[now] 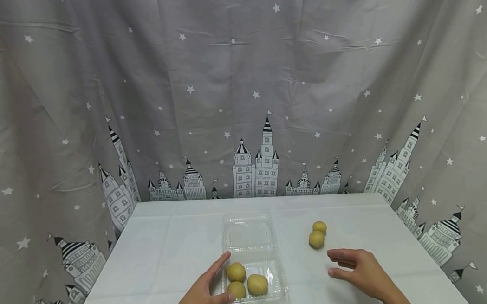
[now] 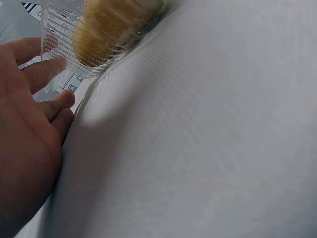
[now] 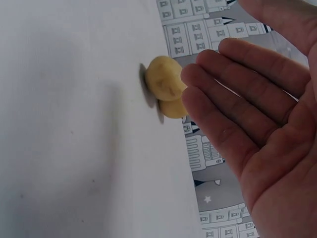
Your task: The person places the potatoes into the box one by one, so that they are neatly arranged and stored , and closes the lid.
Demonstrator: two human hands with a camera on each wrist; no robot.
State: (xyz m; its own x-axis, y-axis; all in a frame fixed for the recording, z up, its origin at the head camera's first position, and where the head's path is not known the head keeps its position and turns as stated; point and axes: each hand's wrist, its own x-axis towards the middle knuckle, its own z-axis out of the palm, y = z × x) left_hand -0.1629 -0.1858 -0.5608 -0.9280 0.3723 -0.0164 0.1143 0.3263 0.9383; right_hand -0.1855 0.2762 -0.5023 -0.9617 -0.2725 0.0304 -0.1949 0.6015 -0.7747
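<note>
A clear plastic clamshell box (image 1: 282, 284) lies on the table with its lid (image 1: 249, 233) folded back. Three yellowish potatoes sit in its base: one (image 1: 236, 272) behind another at the left, and a third (image 1: 257, 285) to their right. My left hand (image 1: 202, 294) spreads around the box's left side, fingertips right at its ribbed wall (image 2: 64, 37). To the right of the box, two more potatoes lie close together, the front one (image 1: 316, 239) overlapping the rear one (image 1: 319, 227). Just in front of them my right hand (image 1: 361, 272) hovers, fingers extended, palm empty.
A white cloth covers the table (image 1: 182, 248). Behind and along both sides hangs a grey curtain (image 1: 223, 102) printed with stars and castles.
</note>
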